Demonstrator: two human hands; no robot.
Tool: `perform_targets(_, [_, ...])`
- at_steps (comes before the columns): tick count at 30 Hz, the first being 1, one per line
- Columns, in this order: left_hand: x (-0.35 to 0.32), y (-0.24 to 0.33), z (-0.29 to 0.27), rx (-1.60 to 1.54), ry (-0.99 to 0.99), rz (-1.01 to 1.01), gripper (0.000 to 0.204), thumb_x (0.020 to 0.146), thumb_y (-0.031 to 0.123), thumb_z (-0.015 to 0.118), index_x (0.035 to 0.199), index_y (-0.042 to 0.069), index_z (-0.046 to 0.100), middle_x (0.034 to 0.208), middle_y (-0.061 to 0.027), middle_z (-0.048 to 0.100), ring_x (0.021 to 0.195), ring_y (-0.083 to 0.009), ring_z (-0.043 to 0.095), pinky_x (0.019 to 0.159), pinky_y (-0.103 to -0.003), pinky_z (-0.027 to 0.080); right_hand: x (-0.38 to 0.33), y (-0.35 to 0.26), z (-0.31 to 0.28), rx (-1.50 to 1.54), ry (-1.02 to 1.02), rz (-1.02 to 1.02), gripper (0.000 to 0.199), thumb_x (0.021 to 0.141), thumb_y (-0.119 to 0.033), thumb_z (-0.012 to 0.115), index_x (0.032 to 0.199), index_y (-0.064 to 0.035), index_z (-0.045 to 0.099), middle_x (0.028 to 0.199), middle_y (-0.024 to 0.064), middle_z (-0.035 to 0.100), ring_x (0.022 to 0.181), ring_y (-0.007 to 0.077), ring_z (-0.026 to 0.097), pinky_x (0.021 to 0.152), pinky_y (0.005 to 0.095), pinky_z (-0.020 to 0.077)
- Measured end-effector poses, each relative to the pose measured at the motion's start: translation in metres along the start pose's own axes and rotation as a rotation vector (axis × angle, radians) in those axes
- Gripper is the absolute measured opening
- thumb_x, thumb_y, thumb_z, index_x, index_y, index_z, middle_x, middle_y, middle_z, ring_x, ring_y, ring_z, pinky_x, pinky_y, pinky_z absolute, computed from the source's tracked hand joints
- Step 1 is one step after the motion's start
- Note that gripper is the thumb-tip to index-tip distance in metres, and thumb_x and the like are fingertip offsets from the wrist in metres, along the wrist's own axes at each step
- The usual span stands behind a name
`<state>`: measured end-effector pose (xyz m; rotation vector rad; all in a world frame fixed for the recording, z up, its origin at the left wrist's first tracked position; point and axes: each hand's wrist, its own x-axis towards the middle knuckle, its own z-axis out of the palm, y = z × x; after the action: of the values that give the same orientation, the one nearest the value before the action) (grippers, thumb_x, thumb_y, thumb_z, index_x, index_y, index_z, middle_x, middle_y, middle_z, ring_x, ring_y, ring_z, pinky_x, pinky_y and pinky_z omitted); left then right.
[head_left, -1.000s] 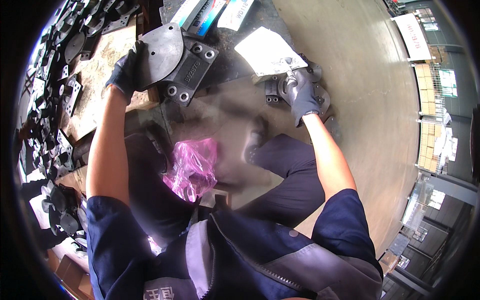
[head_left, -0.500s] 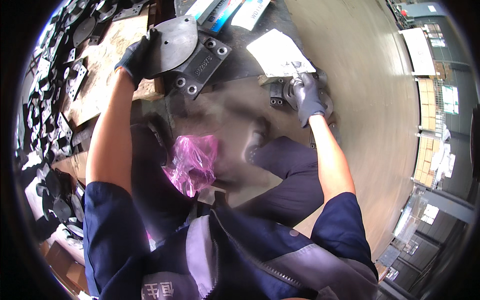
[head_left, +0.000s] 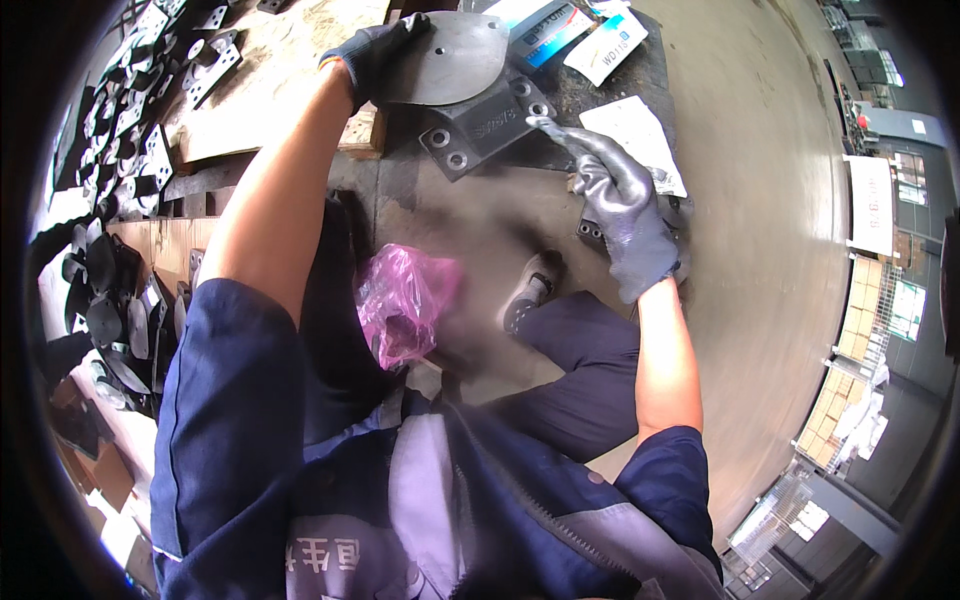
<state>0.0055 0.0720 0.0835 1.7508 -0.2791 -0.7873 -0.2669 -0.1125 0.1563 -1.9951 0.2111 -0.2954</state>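
My left hand [head_left: 375, 62], in a dark glove, is closed round the left edge of a flat grey metal plate [head_left: 450, 65] with a rounded outline. The plate rests against a black mounting block [head_left: 482, 130] with bolt holes and raised markings; I cannot tell whether the two are one piece. My right hand [head_left: 615, 195], in a grey-coated glove, hovers to the right of the block. Its index finger is stretched toward the block's right end, the others partly bent, and nothing shows in its grip. Behind it a white sheet [head_left: 640, 135] lies at the table's edge.
Blue-and-white packets [head_left: 605, 48] lie on the dark table. More metal brackets [head_left: 205, 65] crowd the left side near a wooden board [head_left: 270, 90]. A pink plastic bag [head_left: 405, 295] sits by my legs. Another metal part [head_left: 590, 228] is partly hidden below my right hand.
My right hand has left the white sheet and moved toward the block, its index finger now extended. My left hand keeps hold of the plate. The whole view has shifted.
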Motion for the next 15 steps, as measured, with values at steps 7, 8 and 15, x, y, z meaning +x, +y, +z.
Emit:
perform_targets(7, [0.012,-0.013,-0.001,-0.152,-0.025,0.115,0.049,0.084,0.05,0.057,0.096,0.003,0.063,0.08,-0.0035,0.062,0.067,-0.0099,0.055,0.061,-0.026,0.047,0.027,0.0,0.023,-0.385,-0.036,-0.281,0.038,0.072,0.009,0.044,0.101,-0.0052,0.065,0.088,0.0106,0.066,0.069,0.0202,0.056,0.065,0.0287,0.0453])
perform_targets(8, [0.011,-0.013,0.0,-0.163,-0.037,0.076,0.049,0.083,0.05,0.058,0.095,0.003,0.063,0.079,-0.0034,0.062,0.067,-0.01,0.055,0.061,-0.026,0.048,0.029,0.0,0.025,-0.372,-0.023,-0.281,0.033,0.073,0.008,0.049,0.098,-0.0043,0.066,0.085,0.0105,0.065,0.069,0.0185,0.057,0.062,0.0271,0.0449])
perform_targets(15, [0.01,-0.01,0.001,-0.126,-0.055,0.04,0.053,0.081,0.055,0.057,0.095,0.004,0.063,0.078,-0.0041,0.062,0.066,-0.0108,0.056,0.06,-0.028,0.048,0.036,-0.018,0.029,-0.436,0.055,-0.331,0.019,0.076,0.003,0.059,0.091,-0.0032,0.068,0.073,0.0116,0.061,0.065,0.0167,0.058,0.056,0.0255,0.0439])
